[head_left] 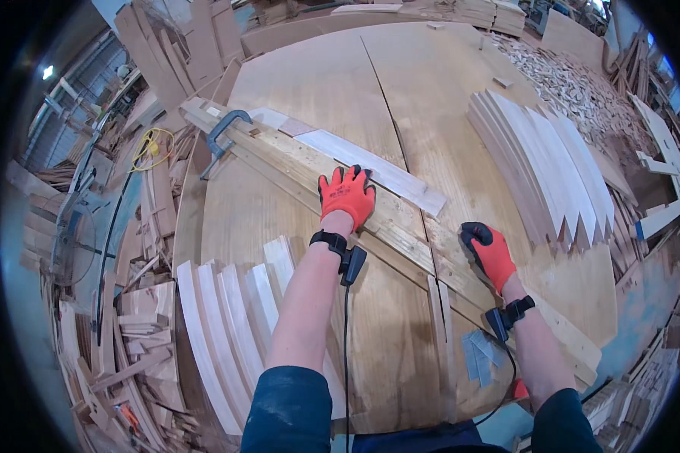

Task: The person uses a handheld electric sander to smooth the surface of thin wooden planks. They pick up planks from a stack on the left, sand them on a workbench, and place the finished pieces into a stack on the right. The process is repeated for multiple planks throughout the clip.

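Note:
My left hand [347, 198], in a red glove with black fingertips, lies with fingers spread on a long wooden beam [291, 160]. Its fingertips reach the edge of a pale, flat wooden strip [378, 166] along the beam's far side. Over the beam's lower right stretch, my right hand [491, 255], gloved alike, is closed with the fingers curled in; whatever it may hold is hidden. A blue-grey C-clamp [221, 134] grips the beam's far left end. Both wrists wear black straps with small devices and cables.
Curved pale slats stand grouped at the table's left [223, 328] and right [540, 170]. Grey flat pieces [479, 353] lie near my right forearm. A dark seam splits the wooden tabletop [302, 79]. Offcuts [147, 340] crowd the left floor; scraps [574, 90] heap up at far right.

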`<state>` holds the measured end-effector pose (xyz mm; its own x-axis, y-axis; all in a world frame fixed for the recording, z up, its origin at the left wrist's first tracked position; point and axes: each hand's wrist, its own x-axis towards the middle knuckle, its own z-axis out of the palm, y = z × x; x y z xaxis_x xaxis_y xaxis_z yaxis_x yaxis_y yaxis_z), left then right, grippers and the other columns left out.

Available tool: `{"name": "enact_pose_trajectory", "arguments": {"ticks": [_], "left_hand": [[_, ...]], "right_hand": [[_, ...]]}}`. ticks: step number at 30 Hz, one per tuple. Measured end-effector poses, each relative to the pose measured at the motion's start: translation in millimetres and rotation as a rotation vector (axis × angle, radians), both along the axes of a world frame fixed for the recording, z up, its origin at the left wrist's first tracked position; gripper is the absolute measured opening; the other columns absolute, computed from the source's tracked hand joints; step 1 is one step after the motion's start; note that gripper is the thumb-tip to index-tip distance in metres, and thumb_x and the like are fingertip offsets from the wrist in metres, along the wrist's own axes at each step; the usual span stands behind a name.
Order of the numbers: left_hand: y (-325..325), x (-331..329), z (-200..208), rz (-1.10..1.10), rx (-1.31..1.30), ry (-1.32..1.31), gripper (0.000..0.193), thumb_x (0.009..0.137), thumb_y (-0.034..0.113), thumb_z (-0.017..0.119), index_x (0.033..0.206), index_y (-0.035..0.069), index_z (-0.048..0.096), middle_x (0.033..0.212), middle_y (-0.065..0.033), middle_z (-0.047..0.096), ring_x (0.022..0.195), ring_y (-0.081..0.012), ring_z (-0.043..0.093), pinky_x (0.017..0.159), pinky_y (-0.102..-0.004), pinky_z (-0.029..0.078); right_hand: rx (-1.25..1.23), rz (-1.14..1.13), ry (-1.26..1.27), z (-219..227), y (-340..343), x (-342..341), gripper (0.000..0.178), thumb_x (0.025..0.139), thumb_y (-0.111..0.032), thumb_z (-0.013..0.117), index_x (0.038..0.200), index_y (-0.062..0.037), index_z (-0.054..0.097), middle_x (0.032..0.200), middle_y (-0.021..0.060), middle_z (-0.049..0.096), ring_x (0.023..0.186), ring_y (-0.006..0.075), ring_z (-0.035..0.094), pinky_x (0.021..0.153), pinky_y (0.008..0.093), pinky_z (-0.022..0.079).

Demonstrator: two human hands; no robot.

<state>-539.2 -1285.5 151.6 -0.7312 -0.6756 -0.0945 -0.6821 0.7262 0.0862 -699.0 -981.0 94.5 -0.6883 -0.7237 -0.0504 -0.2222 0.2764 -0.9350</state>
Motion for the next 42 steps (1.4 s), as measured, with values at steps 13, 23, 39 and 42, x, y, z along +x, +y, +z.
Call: {"name": "enact_pose_trajectory", "arguments": {"ticks": [13, 23, 39, 42], "left_hand": [[-58, -10, -25, -0.013, 0.001, 0.011, 0.056, 0.098, 0.043, 0.046, 0.150, 0.021, 0.048, 0.161, -0.0083, 0.038, 0.150, -0.0341, 0.028, 0.123, -0.0587, 0.010], [-53, -11, -18, -0.009, -0.034, -0.012, 0.059, 0.098, 0.047, 0.046, 0.150, 0.021, 0.047, 0.161, -0.0067, 0.038, 0.149, -0.0336, 0.029, 0.123, -0.0586, 0.011], [24, 7, 3, 0.001, -0.044, 0.022, 0.059, 0.096, 0.046, 0.050, 0.149, 0.021, 0.049, 0.160, -0.0070, 0.040, 0.148, -0.0346, 0.030, 0.123, -0.0582, 0.012], [51, 13, 3, 0.025, -0.060, 0.077, 0.060, 0.094, 0.047, 0.053, 0.148, 0.020, 0.051, 0.158, -0.0064, 0.042, 0.147, -0.0334, 0.033, 0.123, -0.0568, 0.012]], "right_hand": [[-0.059, -0.015, -0.107, -14, -55, -10, 0.026, 0.090, -0.007, 0.064, 0.113, 0.0039, 0.070, 0.107, 0.0117, 0.075, 0.099, 0.0170, 0.068, 0.091, 0.0305, 0.052], [-0.059, 0.010, -0.046, -3, -52, -10, 0.026, 0.091, -0.009, 0.062, 0.113, 0.0024, 0.071, 0.107, 0.0113, 0.075, 0.098, 0.0176, 0.068, 0.091, 0.0307, 0.052], [-0.136, 0.011, -0.051, -1, 24, 2, 0.027, 0.089, -0.009, 0.065, 0.113, 0.0016, 0.071, 0.106, 0.0130, 0.075, 0.098, 0.0198, 0.070, 0.091, 0.0321, 0.053], [-0.072, -0.033, 0.081, 3, 50, 13, 0.028, 0.088, -0.016, 0.069, 0.112, -0.0008, 0.072, 0.108, 0.0160, 0.074, 0.100, 0.0265, 0.071, 0.091, 0.0356, 0.053]]}}
